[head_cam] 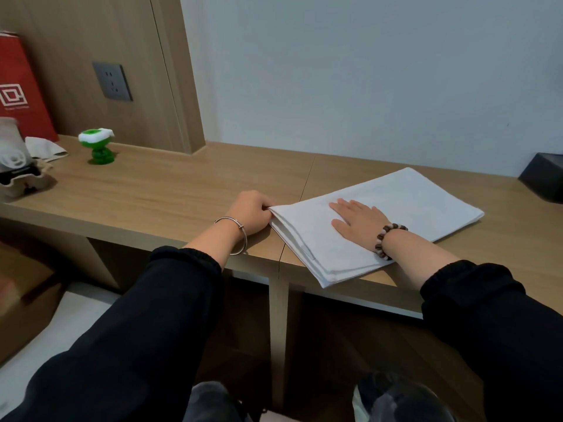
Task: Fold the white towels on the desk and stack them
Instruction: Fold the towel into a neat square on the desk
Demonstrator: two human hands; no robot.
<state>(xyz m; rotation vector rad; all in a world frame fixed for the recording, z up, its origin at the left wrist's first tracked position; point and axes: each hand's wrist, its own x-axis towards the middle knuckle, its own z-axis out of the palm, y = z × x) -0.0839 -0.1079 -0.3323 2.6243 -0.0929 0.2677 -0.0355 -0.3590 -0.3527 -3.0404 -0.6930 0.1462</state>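
A white towel (408, 205) lies folded in several layers on the wooden desk (170, 190), slanting from the front edge toward the back right, one corner hanging slightly over the edge. My left hand (251, 210) pinches the towel's left corner with curled fingers. My right hand (358, 217) lies flat on the towel's middle, fingers straight and spread, pressing it down.
At the desk's far left stand a red paper bag (18, 86), a cardboard tray with a white item (18, 175), a crumpled cloth (45, 149) and a green toy (100, 147). A black box (545, 178) sits at the right edge. A wall socket (112, 80) is behind.
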